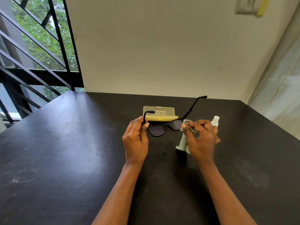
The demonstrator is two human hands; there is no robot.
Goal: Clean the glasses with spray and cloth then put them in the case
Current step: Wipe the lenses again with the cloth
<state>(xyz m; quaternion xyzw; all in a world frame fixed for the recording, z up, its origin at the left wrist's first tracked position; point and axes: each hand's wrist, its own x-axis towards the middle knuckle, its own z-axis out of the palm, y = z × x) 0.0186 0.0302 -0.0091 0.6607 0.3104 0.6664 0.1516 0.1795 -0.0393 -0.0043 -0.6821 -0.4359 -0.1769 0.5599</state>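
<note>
the person holds the dark-framed glasses (164, 127) up over the black desk (65, 151), arms unfolded and pointing away from them. the left hand (135, 140) has its grip pinched on the temple arm near the hinge. the right hand (200, 138) is grasping a pale green cloth (182, 143), pressed to the outer edge of the lens on that side, which carries small droplets; the rest of the cloth hangs down below the hand. just behind the glasses a yellow case (159, 113) lies open on the desk. a white spray bottle (215, 121) stands just past the right hand, partly hidden by it.
</note>
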